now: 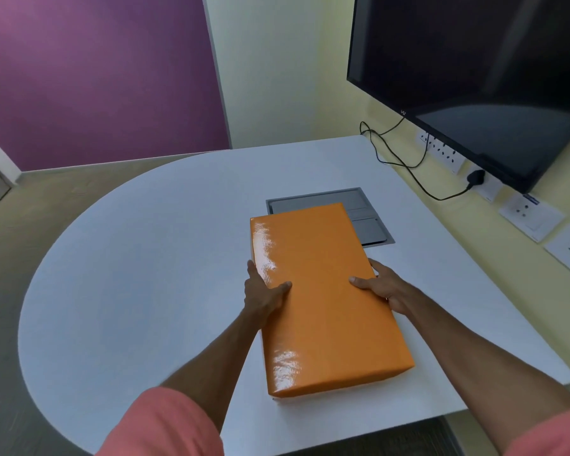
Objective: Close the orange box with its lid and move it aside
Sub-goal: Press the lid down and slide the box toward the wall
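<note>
A glossy orange lid (323, 301) covers the box on the white table (145, 258), a little right of centre. Only a thin pale strip of the box base shows under the lid's near edge. My left hand (264, 291) grips the lid's left side, thumb on top. On the opposite side, my right hand (382, 287) holds the right edge with its thumb resting on the top face. The lid's far end overlaps a grey panel.
A grey recessed panel (366, 218) is set in the table behind the box. A black monitor (474, 77) hangs on the right wall above sockets (530, 215) and a black cable (408, 166). The table's rounded edge curves at the left.
</note>
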